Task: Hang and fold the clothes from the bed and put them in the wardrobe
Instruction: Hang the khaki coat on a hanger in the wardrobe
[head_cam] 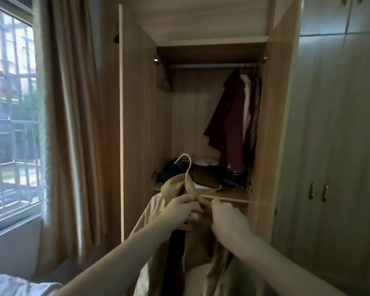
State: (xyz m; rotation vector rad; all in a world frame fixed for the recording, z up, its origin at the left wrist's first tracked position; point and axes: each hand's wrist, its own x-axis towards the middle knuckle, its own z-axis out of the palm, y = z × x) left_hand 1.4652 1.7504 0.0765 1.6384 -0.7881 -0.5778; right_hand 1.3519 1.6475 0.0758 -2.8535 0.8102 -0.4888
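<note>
Partway: both hands, left hand [181, 207] and right hand [226, 214], pinch the collar of a tan shirt [177, 186] already on its hanger [185, 162] before the open wardrobe [137, 124], rail [201, 66] holding hung clothes [233, 124]; hanging remains.

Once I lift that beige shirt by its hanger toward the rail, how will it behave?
Probably floppy: the beige shirt drapes in loose folds below both hands. It may slip off the hanger, since the left hand and right hand pinch its collar.
</note>
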